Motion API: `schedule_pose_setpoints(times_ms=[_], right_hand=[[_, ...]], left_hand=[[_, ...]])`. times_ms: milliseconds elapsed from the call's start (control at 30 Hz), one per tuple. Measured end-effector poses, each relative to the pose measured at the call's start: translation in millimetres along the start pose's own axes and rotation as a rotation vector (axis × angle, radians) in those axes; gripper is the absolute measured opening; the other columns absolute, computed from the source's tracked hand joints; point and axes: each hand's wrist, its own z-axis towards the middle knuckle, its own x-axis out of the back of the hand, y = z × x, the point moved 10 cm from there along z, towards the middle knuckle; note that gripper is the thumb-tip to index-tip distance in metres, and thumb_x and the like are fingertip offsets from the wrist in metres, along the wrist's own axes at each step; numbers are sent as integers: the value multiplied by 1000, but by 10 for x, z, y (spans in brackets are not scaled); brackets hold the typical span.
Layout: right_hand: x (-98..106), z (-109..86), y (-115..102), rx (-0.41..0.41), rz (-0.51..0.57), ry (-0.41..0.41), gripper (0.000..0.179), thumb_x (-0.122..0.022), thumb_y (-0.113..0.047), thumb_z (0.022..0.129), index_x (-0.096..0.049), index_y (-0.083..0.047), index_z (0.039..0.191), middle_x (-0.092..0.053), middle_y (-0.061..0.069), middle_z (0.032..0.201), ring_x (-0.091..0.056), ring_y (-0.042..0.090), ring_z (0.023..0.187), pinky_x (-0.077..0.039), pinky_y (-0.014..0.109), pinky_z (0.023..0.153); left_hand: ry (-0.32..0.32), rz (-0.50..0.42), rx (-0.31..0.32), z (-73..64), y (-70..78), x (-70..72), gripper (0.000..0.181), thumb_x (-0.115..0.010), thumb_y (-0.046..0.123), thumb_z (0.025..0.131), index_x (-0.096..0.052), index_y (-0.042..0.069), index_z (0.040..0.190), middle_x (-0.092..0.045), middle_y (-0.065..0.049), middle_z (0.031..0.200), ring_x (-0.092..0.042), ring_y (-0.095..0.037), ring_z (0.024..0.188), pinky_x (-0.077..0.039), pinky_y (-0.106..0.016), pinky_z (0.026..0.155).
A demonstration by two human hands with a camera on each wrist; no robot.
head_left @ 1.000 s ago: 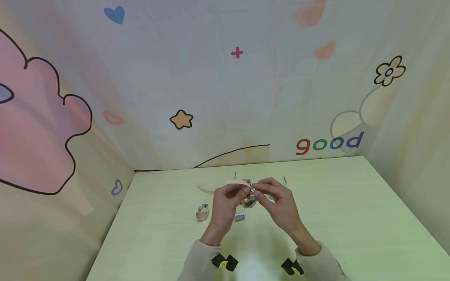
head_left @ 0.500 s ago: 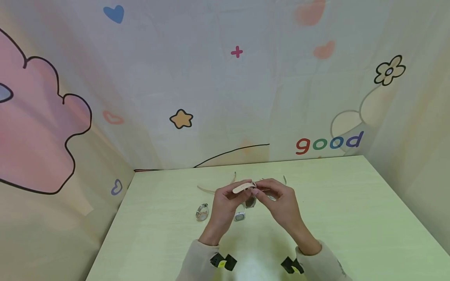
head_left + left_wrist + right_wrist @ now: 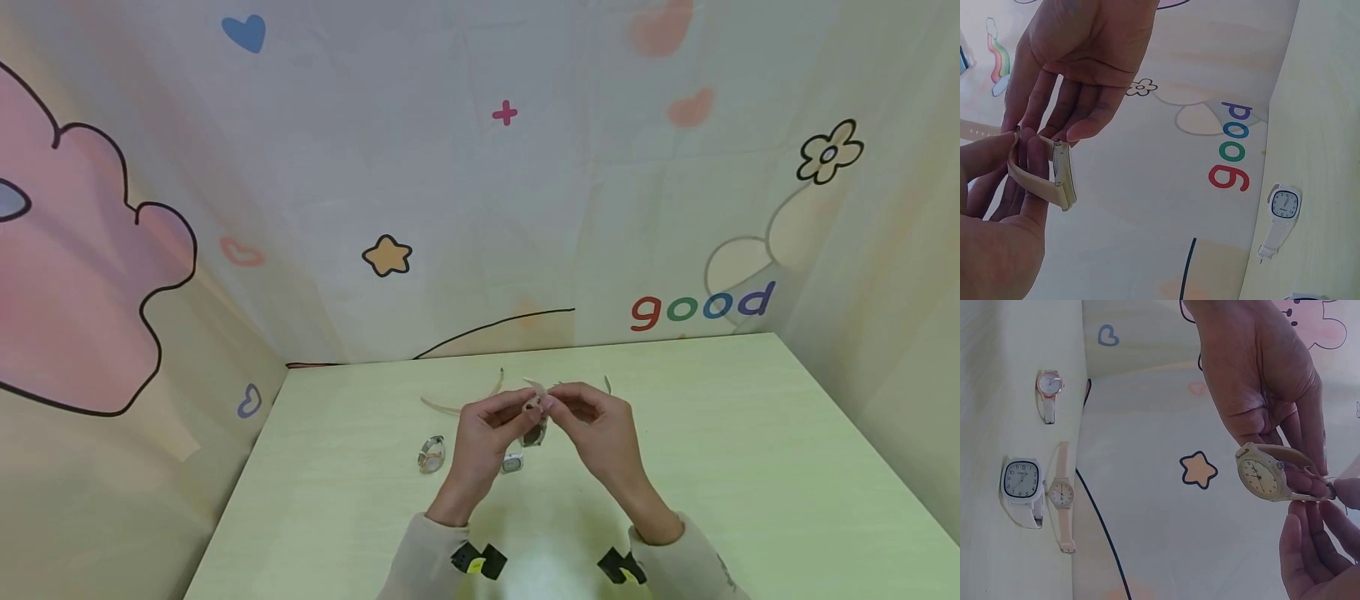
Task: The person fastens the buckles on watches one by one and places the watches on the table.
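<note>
A wristwatch with a cream strap (image 3: 1035,181) and a pale round dial (image 3: 1259,478) is held up above the table between both hands. Its strap is bent into a loop, with fingers passing through the loop. My left hand (image 3: 480,442) grips the strap near the small metal buckle (image 3: 1016,129). My right hand (image 3: 600,429) pinches the strap from the other side, fingertips meeting those of the left. In the head view the strap's loose end (image 3: 534,385) points up between the fingertips, and the watch case (image 3: 534,434) hangs below them.
More wristwatches lie on the pale green table (image 3: 337,517): a rose-gold one (image 3: 1050,384) at the left, a white square one (image 3: 1020,481) in the middle, a beige-strapped one (image 3: 1062,492) behind it, and another white one (image 3: 1285,204) to the right. A printed cloth backdrop (image 3: 450,167) stands behind.
The strap's loose end pointed left over my left hand, then shortened and dipped, and now points upward. Both hands have stayed nearly in place, their fingertips shifting on the strap.
</note>
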Motion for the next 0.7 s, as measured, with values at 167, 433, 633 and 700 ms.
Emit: schedule_pose_setpoints(times_ms=[167,433,633,700], right_hand=[[27,15,-103,96,5,35,14,-72,-11,89,-72,-9,104,-71,6,99,-65,4,88,-56,19,75],[47,22,-207,181,-66,56,17,-72,-4,88,-73,-10,103,-72,3,96,-63,6,86,-56,18,75],[54,38,-172,124,14,36,8,-69,-7,90,-73,-7,98,-72,8,95,-68,8,81,-58,21,70],[58,46,-157,95,32,28,9,-68,-8,91,-72,-5,99,-71,10,96,-69,6,82,-59,21,70]], left_hand=[[-1,14,-13,-8,21,-19,33,-70,9,90,-66,-6,120,-70,-18,114,-72,-10,95,-58,-28,84],[25,129,-46,-20,41,-25,29,-72,11,89,-70,-2,115,-69,-25,111,-71,-6,90,-59,-24,78],[45,130,-58,-34,76,-6,27,-73,11,88,-71,0,113,-71,-23,108,-72,-8,88,-59,-24,76],[50,137,-59,-41,87,-2,26,-72,11,89,-71,0,112,-71,-22,108,-71,-8,88,-58,-24,76]])
